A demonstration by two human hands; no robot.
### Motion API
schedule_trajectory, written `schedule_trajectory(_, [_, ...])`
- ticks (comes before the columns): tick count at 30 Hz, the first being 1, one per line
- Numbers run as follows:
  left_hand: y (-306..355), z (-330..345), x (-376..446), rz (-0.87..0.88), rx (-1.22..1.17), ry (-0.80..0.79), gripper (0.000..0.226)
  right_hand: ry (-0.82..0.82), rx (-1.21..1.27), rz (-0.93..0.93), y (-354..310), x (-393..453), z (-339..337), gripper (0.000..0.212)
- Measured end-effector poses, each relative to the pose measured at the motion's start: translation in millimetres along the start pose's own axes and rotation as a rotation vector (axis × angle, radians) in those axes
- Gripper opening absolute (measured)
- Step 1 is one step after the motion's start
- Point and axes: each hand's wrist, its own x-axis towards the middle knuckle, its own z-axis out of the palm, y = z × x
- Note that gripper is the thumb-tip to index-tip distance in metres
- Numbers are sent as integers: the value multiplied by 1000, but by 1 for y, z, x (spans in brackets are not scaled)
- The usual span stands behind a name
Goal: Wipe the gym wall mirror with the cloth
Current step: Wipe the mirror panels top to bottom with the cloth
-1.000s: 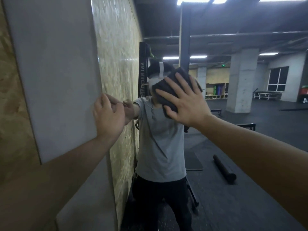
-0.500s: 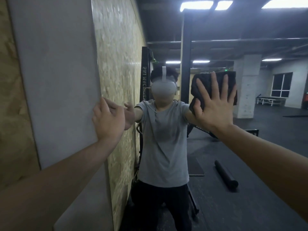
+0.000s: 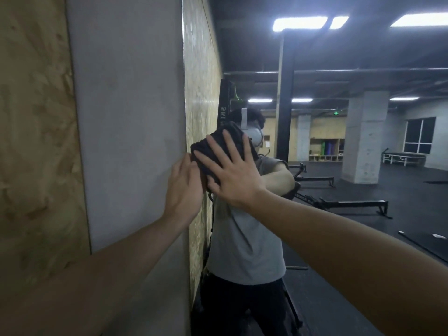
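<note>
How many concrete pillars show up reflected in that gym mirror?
2. A big pillar stands right of centre on the dark floor; a slimmer pillar stands farther back beside the black post. Others may be hidden.

The place is a gym, seen largely as a reflection in a wall mirror (image 3: pixel 339 166). Black rubber flooring (image 3: pixel 363 238) is covering the whole room. Low black rowing machines (image 3: pixel 349 204) are standing on it at right. A black steel rack post (image 3: pixel 286 105) is rising to the ceiling. Wooden cubby shelves (image 3: pixel 326 149) holding rolled mats are standing at the far wall. Strip lights (image 3: pixel 300 23) are glowing overhead between concrete pillars (image 3: pixel 366 137).
</note>
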Motion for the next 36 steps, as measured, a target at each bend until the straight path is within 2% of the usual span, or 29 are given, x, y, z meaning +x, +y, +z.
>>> schedule_trajectory(2, [6,3,-5,53,51,-2,64,-13,1,-95,10,-3,-2,62])
schedule_trajectory(4, [17,8,-9,115,201,13,67,-32,-8,-172,29,-7,-5,60])
schedule_trajectory(7, [36,15,-11,278,344,-16,76,-48,-41,-136,67,-16,-17,58])
schedule_trajectory(10, [55,27,-7,359,418,-66,79,-36,-64,-6,115,-23,-35,58])
schedule_trajectory(15, [76,48,8,372,482,-109,73,-57,-108,294,207,-23,-78,60])
schedule_trajectory(18, [85,60,14,385,489,-103,62,26,-44,529,249,-36,-88,62])
schedule_trajectory(21, [91,66,16,407,460,-90,57,101,11,694,251,-54,-82,61])
schedule_trajectory(23, [92,66,18,432,463,-83,60,94,11,737,233,-59,-73,61])
schedule_trajectory(26, [90,59,19,419,446,-90,69,38,-12,642,189,-62,-61,61])
schedule_trajectory(30, [80,46,16,411,445,-59,68,-103,-14,315,112,-54,-32,61])
schedule_trajectory(33, [68,39,12,378,453,-37,57,-68,1,114,53,-45,-9,64])
schedule_trajectory(36, [57,33,3,375,510,-37,56,-56,-9,24,7,-45,4,69])
